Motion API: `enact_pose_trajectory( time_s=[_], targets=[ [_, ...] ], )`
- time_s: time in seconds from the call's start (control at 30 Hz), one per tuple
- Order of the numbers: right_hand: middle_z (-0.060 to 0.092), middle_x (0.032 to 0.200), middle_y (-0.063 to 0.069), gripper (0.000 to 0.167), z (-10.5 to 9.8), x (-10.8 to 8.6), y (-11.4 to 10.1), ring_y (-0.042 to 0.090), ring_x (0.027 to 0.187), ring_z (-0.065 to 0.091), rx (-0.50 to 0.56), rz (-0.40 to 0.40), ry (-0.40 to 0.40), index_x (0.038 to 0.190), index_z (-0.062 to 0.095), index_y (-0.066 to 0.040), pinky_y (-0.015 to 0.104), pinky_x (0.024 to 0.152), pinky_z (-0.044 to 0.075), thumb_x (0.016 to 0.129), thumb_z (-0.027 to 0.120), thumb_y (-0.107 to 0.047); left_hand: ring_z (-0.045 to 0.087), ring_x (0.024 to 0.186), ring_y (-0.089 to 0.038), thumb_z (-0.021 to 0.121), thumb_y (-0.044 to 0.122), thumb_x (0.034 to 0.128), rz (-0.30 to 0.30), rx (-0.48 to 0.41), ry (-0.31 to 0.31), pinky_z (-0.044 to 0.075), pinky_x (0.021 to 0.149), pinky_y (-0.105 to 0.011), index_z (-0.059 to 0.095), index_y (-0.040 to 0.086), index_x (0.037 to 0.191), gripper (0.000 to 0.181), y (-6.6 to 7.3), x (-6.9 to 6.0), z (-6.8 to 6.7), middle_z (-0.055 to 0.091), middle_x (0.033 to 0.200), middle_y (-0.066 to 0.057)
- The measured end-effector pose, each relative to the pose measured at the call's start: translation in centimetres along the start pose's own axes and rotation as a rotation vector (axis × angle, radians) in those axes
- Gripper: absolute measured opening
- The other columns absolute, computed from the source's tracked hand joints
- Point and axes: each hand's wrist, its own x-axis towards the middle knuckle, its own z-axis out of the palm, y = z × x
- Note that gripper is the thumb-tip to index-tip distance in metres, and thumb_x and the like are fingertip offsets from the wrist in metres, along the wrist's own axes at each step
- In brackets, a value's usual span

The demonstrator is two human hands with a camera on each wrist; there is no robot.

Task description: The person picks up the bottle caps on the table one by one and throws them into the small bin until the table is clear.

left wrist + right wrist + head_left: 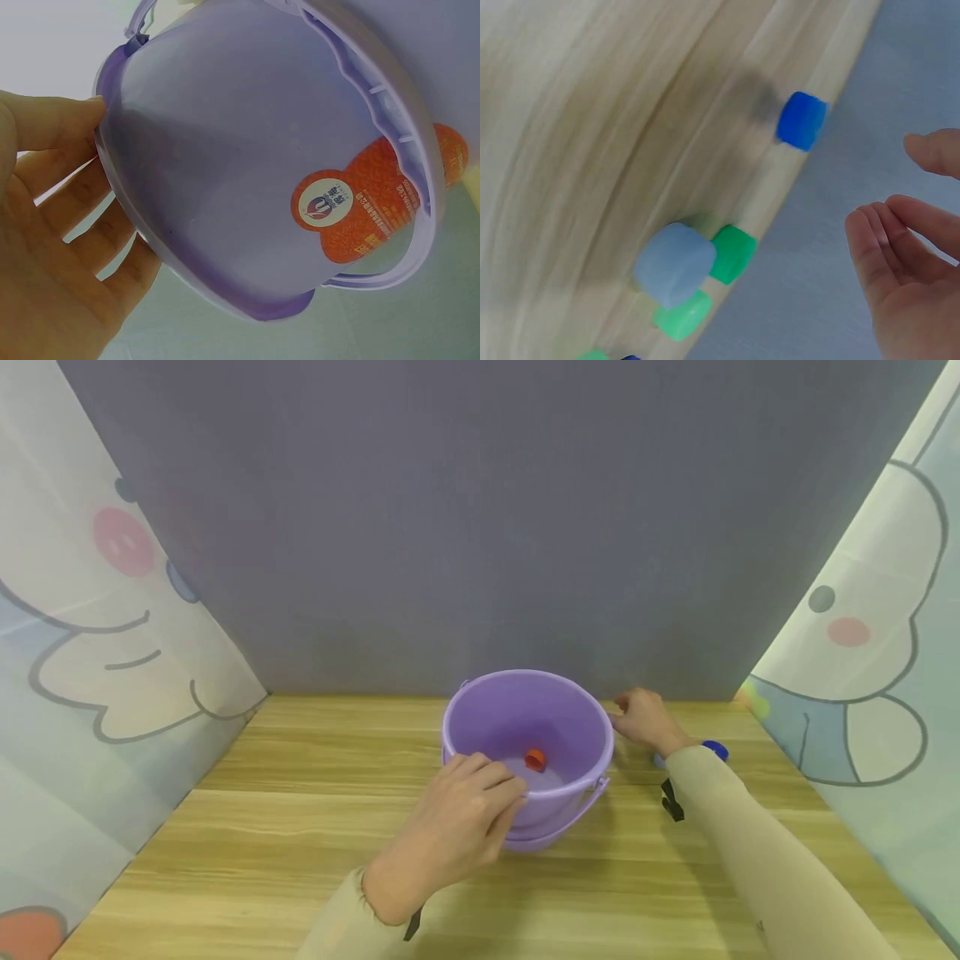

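A purple bucket [551, 814] stands upright on the wooden table, with a small orange cap [535, 760] lying inside. My left hand [457, 827] grips its near-left rim; in the left wrist view the thumb of that hand [64, 217] lies against the outside of the bucket [240, 150] and the fingers reach over the rim. Just right of the bucket is my right hand [648, 722]. Seen from the right wrist, this hand [915, 255] holds nothing, thumb apart from the fingers, near a blue cap [802, 121].
Several caps lie on the table, among them a pale blue one [675, 264], a dark green one [733, 255] and a light green one [682, 315]. A blue cap [716, 749] shows by my right forearm. A grey wall [480, 527] rises behind the table.
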Motion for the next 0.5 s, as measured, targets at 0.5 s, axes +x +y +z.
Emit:
enact_pose_trajectory(
  time_s=[0.5],
  targets=[
    [0.071,0.098,0.024,0.040,1.4,1.1,1.5,0.044,0.095,0.067,-0.027,0.026,-0.116,0.107,0.069,0.010,0.057,0.087,0.054,0.086,0.070,-0.024,0.055,0.077,-0.015,0.075,0.012,0.0867,0.003,0.008,-0.008,0.045,0.072,-0.027,0.071,0.014,0.091,0.007,0.0,0.3,-0.1,0.066,0.087,0.005]
  ],
)
